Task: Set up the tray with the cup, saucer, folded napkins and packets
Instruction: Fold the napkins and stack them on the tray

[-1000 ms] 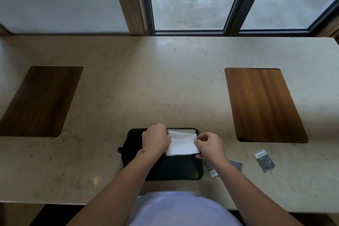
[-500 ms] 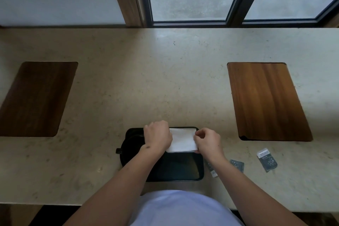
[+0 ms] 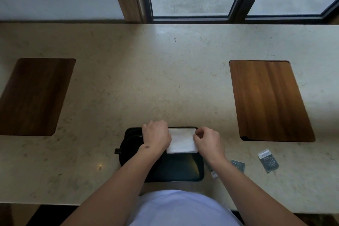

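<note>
A: Two hands work one item: the white napkin (image 3: 181, 141), a flat rectangle lying over the far half of the black tray (image 3: 183, 170). Report the grip.

B: The left hand (image 3: 157, 136) covers the napkin's left edge, knuckles up and fingers curled down onto it; the fingertips are hidden, so whether they pinch or only press cannot be told. The right hand (image 3: 208, 141) sits at the right edge, fingers bent, thumb and forefinger closed together at the far right corner.

A: Handling properties?

B: Judged as very light, soft and limp. It has no stiffness of its own, so it will sag or unfold if lifted by one corner. Not fragile, but it is likely to crease wherever the fingers bear down.

A: Recommended hold?

B: Take it at both short edges, as now, with the span between the fingers kept taut. To place it, lower it flat and release both sides together.

A: Other task items?

B: A dark round shape, probably the saucer (image 3: 131, 145), lies on the tray under and left of the left wrist; no cup can be made out. Three packets (image 3: 268, 160) lie on the counter (image 3: 165, 79), right of the right wrist, off the tray. These look thin and slick; pinch them by an edge.
</note>
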